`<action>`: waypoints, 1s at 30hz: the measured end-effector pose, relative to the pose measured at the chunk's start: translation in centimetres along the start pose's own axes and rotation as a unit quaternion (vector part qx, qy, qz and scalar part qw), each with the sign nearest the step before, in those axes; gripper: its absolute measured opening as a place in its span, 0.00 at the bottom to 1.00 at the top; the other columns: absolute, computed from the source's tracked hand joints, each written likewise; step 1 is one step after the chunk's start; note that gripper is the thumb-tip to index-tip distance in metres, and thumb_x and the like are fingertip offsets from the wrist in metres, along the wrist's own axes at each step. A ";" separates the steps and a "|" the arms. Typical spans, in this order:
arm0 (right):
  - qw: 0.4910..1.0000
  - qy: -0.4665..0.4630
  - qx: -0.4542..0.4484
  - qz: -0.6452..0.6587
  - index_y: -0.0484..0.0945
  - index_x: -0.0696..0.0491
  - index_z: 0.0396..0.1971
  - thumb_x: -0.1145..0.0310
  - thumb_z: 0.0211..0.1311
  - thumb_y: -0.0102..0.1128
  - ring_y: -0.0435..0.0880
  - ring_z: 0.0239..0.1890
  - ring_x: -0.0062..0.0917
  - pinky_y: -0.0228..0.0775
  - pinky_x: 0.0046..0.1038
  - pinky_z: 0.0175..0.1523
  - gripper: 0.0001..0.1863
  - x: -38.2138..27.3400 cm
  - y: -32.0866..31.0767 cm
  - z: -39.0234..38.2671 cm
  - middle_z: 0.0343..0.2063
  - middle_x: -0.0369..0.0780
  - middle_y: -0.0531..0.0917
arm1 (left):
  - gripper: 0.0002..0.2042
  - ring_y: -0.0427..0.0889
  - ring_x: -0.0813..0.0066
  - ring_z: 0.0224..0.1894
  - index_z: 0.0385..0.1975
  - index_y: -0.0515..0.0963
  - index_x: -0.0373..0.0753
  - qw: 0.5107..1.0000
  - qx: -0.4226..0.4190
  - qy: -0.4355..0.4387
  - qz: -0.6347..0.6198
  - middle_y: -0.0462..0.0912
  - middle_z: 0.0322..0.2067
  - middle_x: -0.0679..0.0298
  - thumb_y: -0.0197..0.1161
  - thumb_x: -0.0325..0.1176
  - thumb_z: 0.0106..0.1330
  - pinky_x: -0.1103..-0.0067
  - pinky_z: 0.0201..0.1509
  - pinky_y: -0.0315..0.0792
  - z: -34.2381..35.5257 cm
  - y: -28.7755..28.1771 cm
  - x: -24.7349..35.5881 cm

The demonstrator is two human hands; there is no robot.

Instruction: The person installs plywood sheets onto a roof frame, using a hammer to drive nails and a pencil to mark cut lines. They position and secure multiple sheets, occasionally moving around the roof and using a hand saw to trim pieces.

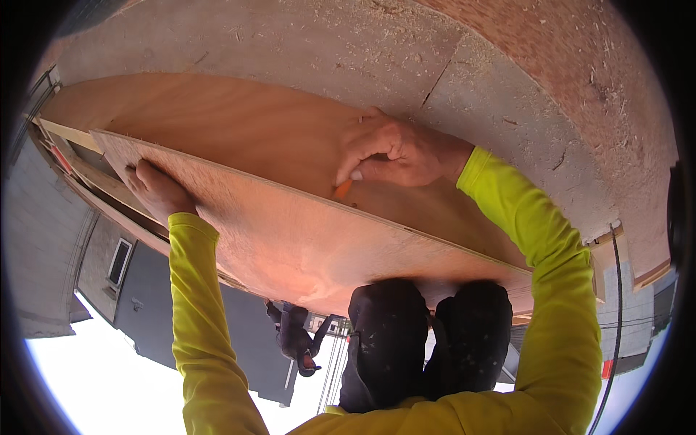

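The left hand [158,190] grips the edge of a large, reddish-brown plywood sheet [290,232], fingers curled over its rim. The right hand [395,152] pinches a small orange pencil [343,189], tip on a lower plywood sheet [239,127] just behind the upper sheet's edge. Both sheets lie over a sawdust-strewn concrete floor [478,94].

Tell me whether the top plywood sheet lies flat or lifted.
Lifted: the top plywood sheet tilts above the sheet below, its edge gripped by the left hand.
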State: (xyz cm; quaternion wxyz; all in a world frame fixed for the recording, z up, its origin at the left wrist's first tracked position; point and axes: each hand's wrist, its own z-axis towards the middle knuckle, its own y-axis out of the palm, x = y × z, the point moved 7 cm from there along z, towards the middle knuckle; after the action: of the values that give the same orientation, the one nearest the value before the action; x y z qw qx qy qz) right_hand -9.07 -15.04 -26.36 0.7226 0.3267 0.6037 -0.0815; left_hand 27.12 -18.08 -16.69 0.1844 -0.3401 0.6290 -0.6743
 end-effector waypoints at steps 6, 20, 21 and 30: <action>0.990 0.129 -0.020 0.049 0.85 0.48 0.39 0.74 0.67 0.59 0.77 0.42 0.23 0.52 0.34 0.64 0.08 -1.1 -0.3 -11.2 0.32 0.31 0.81 | 0.35 0.69 0.39 0.61 0.62 0.66 0.22 0.999 -0.015 -0.024 -0.039 0.67 0.61 0.32 0.38 0.47 0.65 0.63 0.66 0.60 -0.5 -0.2 0.4; 0.955 0.284 0.082 0.036 0.83 0.56 0.44 0.75 0.67 0.57 0.80 0.49 0.26 0.70 0.29 0.56 0.09 -2.7 0.5 -16.5 0.42 0.40 0.84 | 0.37 0.61 0.39 0.67 0.67 0.63 0.33 0.989 0.069 -0.040 0.127 0.58 0.68 0.40 0.45 0.55 0.63 0.50 0.69 0.56 -0.7 -1.1 -0.2; 0.955 0.282 0.081 0.044 0.83 0.56 0.44 0.75 0.67 0.57 0.80 0.49 0.25 0.70 0.29 0.56 0.09 -3.2 0.4 -16.4 0.41 0.39 0.84 | 0.40 0.55 0.38 0.71 0.71 0.56 0.35 0.990 0.039 -0.079 0.113 0.53 0.71 0.42 0.41 0.60 0.66 0.45 0.70 0.52 -1.7 -1.1 0.8; 0.979 0.201 -0.021 0.015 0.83 0.56 0.44 0.72 0.68 0.57 0.80 0.45 0.25 0.69 0.30 0.53 0.10 -2.0 -0.6 -14.2 0.38 0.39 0.84 | 0.39 0.42 0.39 0.76 0.74 0.48 0.36 0.991 -0.006 0.125 0.046 0.43 0.74 0.39 0.31 0.62 0.73 0.52 0.76 0.40 -21.7 2.7 11.3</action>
State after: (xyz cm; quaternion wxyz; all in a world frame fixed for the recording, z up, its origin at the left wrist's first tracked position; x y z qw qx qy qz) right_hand -21.55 -7.95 -25.54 0.5945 0.3303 0.7331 0.0089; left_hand 3.77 -10.41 -16.30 0.1328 -0.2246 0.6661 -0.6987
